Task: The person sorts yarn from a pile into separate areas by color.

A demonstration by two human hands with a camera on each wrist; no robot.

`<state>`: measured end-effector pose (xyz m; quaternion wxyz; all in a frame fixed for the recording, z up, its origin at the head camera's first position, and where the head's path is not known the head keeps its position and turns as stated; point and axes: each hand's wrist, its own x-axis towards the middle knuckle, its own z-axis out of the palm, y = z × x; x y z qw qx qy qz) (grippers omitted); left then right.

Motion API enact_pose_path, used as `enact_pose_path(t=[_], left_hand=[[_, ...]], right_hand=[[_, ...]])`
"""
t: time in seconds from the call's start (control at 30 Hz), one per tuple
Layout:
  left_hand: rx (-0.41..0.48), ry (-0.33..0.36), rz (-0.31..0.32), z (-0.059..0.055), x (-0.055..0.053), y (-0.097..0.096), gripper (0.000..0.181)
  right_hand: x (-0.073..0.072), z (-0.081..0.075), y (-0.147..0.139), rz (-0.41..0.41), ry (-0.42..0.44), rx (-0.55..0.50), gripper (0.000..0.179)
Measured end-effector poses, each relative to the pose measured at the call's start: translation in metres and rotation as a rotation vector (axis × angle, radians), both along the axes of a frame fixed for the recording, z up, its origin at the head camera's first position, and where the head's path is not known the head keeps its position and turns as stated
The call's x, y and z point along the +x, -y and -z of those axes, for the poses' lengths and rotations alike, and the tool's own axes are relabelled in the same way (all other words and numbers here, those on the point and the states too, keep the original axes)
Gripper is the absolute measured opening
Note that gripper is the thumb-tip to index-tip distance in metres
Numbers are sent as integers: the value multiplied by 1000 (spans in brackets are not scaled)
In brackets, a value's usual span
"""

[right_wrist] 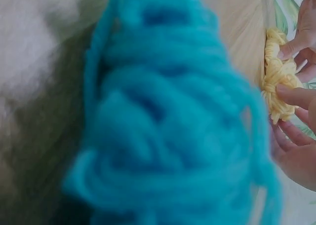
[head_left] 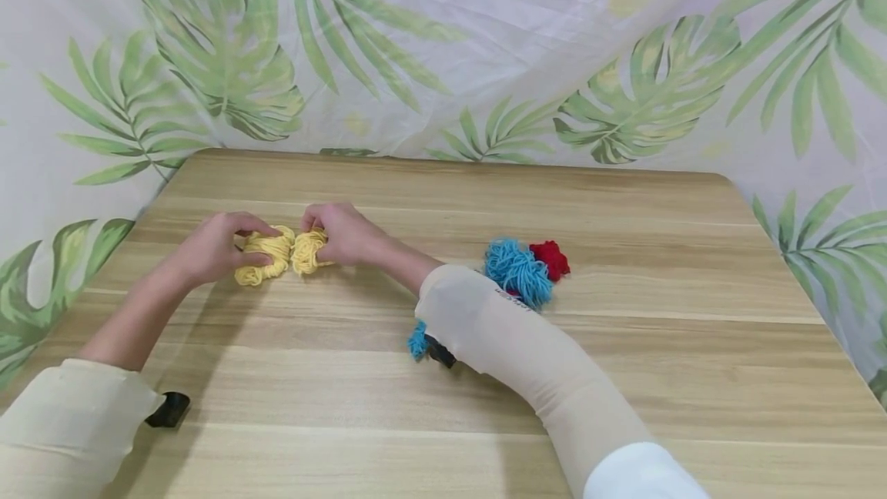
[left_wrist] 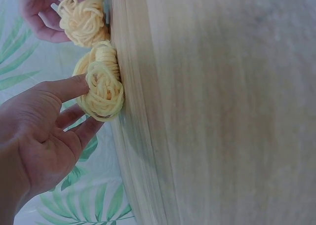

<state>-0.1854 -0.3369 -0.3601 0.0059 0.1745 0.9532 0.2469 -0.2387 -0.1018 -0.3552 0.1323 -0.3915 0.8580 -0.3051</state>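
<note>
Yellow yarn (head_left: pixel 266 255) in wound bundles lies on the far left part of the table. My left hand (head_left: pixel 211 249) grips the left bundle between thumb and fingers. With my right hand (head_left: pixel 346 233) I hold a second yellow yarn bundle (head_left: pixel 308 252), close against the first. In the left wrist view, the two bundles (left_wrist: pixel 104 89) touch end to end; whether they are joined I cannot tell. Blue yarn (right_wrist: pixel 168 116) fills much of the right wrist view, blurred and very near the camera.
Right of my right forearm, a blue yarn bundle (head_left: pixel 520 272) lies against red yarn (head_left: pixel 550 260). A small blue yarn end (head_left: pixel 417 341) shows beside the black wrist camera (head_left: pixel 440 351) under the right sleeve. A leaf-print cloth (head_left: pixel 443 45) hangs behind the wooden table (head_left: pixel 333 406).
</note>
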Motion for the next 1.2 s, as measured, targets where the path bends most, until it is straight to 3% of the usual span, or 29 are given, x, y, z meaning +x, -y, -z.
enact_pose_path(t=[0.23,0.8,1.2], left_hand=[[-3,2,8,-2,0,0,35],[-14,-11,12,0,-2,1,35],[-16,6,8,-1,-1,0,36]], right_hand=[[1,2,3,55,-12,41,34],[0,3,7,49,20,12,37],[1,-2,5,51,21,55,44]])
